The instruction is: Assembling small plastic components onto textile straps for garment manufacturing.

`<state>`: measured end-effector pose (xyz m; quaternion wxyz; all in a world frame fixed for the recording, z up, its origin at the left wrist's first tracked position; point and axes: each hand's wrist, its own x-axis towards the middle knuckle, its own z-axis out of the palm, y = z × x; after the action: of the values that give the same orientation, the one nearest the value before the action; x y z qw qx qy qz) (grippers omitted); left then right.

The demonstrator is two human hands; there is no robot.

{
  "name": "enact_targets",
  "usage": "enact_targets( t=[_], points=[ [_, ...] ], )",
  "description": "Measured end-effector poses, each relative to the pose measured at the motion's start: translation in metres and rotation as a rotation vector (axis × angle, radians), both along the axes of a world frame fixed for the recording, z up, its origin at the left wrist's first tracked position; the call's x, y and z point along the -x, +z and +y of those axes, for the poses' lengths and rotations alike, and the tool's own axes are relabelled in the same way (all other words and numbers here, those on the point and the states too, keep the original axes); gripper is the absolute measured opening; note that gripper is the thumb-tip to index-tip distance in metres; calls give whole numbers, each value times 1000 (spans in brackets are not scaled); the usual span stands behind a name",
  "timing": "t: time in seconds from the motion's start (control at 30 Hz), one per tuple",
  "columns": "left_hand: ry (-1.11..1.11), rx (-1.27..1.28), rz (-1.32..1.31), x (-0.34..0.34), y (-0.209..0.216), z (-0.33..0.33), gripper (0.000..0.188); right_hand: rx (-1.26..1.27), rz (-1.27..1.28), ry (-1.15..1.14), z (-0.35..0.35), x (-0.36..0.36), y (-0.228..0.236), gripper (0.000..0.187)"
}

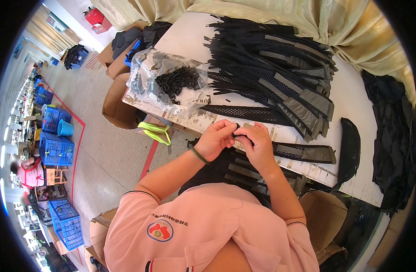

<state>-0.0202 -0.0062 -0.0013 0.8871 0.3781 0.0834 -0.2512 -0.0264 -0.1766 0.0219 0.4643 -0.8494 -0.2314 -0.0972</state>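
Observation:
My left hand [215,139] and my right hand [257,141] meet over the table's near edge, both with fingers closed in a pinch. Between their fingertips is a small black piece [236,130], mostly covered; whether it is a buckle or a strap end I cannot tell. A black mesh strap [303,152] with a grey panel runs from beneath my right hand rightward along the table edge. Beyond my hands lies a big pile of similar black straps [271,68]. An open clear plastic bag [149,72] holding many small black buckles [177,82] lies left of that pile.
A black pouch [348,147] sits on the white table [353,183] at right, near piled black fabric [389,136]. Cardboard boxes [119,102] stand by the table's left end. A neon yellow strip [155,131] hangs there. Blue crates [58,149] line the floor at left.

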Motion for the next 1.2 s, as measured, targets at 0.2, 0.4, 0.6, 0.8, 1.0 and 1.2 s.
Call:
enact_targets(
  t=[0.2, 0.4, 0.6, 0.8, 1.0, 1.2],
  points=[
    [-5, -296, -198, 1, 10, -7, 9, -114, -242, -45, 4, 2, 2, 16],
    [71, -353, -340, 0, 6, -11, 9, -744, 525, 39, -4, 10, -4, 15],
    [149, -401, -375, -2, 7, -12, 9, -780, 709, -30, 1, 7, 1, 27],
    [184, -426, -499, 2, 6, -12, 9, -774, 697, -80, 3, 6, -4, 29],
    [-6, -430, -598, 8, 7, -6, 16, -837, 834, -33, -8, 7, -5, 27],
    [52, -305, -732, 10, -2, -8, 21, -1075, 866, -69, 0, 13, 11, 23]
  ],
)
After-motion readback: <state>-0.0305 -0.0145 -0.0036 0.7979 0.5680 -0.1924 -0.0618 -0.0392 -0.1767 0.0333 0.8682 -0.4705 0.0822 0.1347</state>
